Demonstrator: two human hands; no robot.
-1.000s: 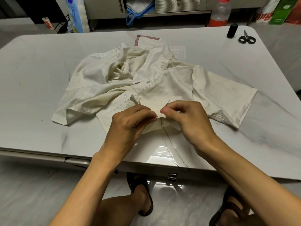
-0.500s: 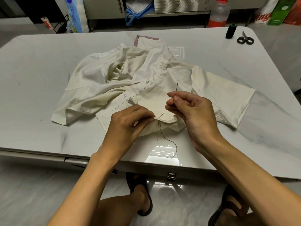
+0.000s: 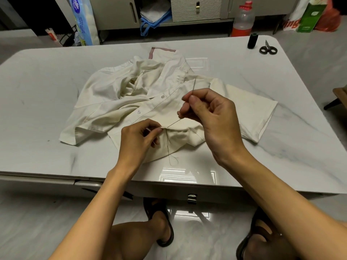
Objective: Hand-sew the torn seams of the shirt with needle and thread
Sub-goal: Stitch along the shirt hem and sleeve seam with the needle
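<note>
A cream shirt (image 3: 131, 94) lies crumpled on the white marble table (image 3: 37, 91). My left hand (image 3: 138, 141) pinches a fold of its seam near the table's front edge. My right hand (image 3: 210, 117) is raised above the shirt and pinches a thin needle (image 3: 193, 85) that points up and away. Dark thread (image 3: 173, 123) runs taut from my right fingers down to the seam by my left fingertips. A short row of dark stitches shows along the fold, and a loose thread tail (image 3: 171, 154) hangs below it.
A black thread spool (image 3: 252, 40) and small scissors (image 3: 268, 49) sit at the table's far right corner. Beyond the table stand a red-capped bottle (image 3: 243, 19), a cabinet and bags. My sandalled feet are under the table's front edge.
My right hand has lifted up and away from the seam with the needle, pulling the thread through. The hanging loop of thread below the fold has shortened. My left hand kept its pinch.
</note>
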